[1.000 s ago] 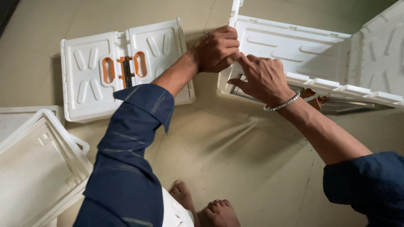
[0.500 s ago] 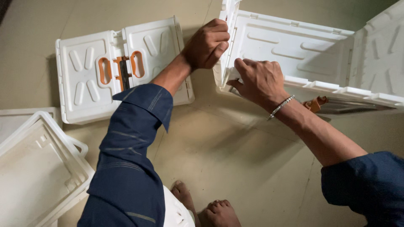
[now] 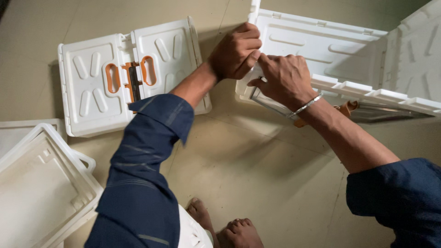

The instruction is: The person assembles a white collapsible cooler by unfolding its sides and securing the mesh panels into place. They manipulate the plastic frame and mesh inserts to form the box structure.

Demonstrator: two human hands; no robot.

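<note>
- Head view, upper centre of the frame: our left hand (image 3: 236,51) was closed in a fist around the corner edge of the white folding crate (image 3: 321,46).
- Our right hand (image 3: 285,78) pinched the crate's side wall just beside it, fingers curled shut on the rim.
- We judged it best to keep both grips close at the hinge corner and press evenly, thumbs clear of the joint.
- A folded crate with orange handles (image 3: 124,78) lay flat at upper left.

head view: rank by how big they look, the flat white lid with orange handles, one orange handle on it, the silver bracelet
1. flat white lid
2. orange handle
3. silver bracelet, thin; its rank against the handle is unsure.
</note>
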